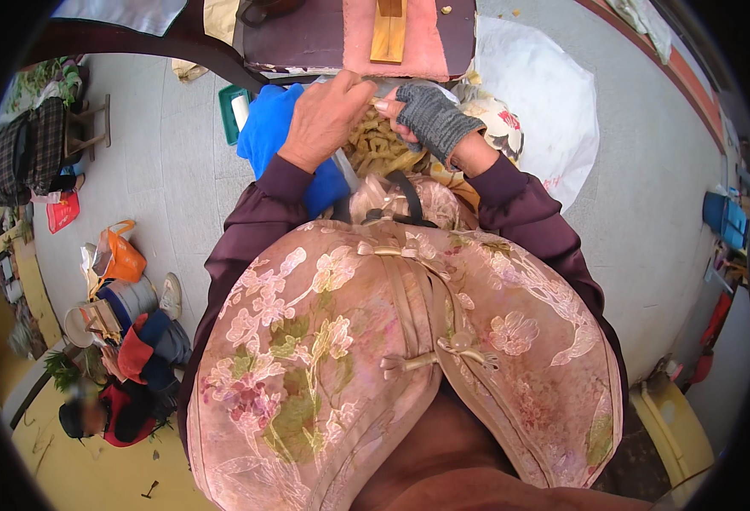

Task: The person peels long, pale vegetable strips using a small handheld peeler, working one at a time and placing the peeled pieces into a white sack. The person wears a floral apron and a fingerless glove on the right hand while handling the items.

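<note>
My left hand, bare, is at the edge of a dark purple stool or small table, with its fingers curled closed. Beside it, my right hand wears a grey knitted fingerless glove. A small yellowish strip shows between the fingertips of both hands, partly hidden by them. Under the hands lies a heap of yellowish-brown strips, seemingly plant material, in a lined holder on my lap. Past my fingers, a narrow wooden tool rests on a pink cloth on the tabletop.
A blue cloth hangs at the left, near a green tray with a white roll. White sheeting covers floor at the right. Another person sits at lower left, beside a bucket and an orange bag.
</note>
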Available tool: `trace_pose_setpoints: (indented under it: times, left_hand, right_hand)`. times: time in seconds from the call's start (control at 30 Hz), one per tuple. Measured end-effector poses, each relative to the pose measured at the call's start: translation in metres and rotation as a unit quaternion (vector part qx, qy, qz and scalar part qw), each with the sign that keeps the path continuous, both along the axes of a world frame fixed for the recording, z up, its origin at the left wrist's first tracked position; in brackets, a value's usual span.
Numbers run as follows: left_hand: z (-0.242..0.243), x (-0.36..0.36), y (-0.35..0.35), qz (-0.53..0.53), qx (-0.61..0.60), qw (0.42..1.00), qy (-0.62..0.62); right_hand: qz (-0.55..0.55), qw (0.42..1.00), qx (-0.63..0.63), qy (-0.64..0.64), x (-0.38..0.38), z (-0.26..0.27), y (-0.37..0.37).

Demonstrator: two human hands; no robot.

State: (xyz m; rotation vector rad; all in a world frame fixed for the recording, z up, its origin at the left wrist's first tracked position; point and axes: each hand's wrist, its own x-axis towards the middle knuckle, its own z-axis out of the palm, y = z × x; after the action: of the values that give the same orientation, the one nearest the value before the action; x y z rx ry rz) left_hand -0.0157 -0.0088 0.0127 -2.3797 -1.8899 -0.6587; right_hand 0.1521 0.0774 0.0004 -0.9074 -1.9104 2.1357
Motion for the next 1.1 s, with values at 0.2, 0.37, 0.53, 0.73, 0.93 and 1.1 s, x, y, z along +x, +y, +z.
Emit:
trace_pose_setpoints:
  times: [0.2,0.37,0.53,0.73,0.93,1.1]
  left_hand:
    - [-0.026,-0.032,0.033,-0.048,0.128,0.990,0.044]
    - [-0.024,-0.024,0.046,0.020,-0.013,0.974,-0.227]
    - [-0.011,-0.020,0.067,0.007,-0.199,0.718,-0.667]
    - [-0.015,-0.025,0.090,0.095,-0.118,0.849,-0.505]
    - [-0.016,-0.031,0.113,0.139,-0.107,0.863,-0.474]
    - [-0.030,-0.031,0.114,0.243,-0.145,0.936,-0.209]
  right_hand:
    - [-0.065,0.875,0.474,0.071,-0.014,0.006,-0.012]
    - [-0.093,0.878,0.470,-0.019,-0.015,0.003,0.018]
    - [-0.128,0.793,0.596,0.003,-0.007,-0.028,0.077]
    - [-0.126,0.816,0.561,-0.064,-0.015,-0.018,0.095]
    - [-0.232,0.820,0.519,-0.061,-0.032,-0.011,0.106]
    - [0.018,0.679,0.696,-0.231,-0.033,-0.076,0.122]
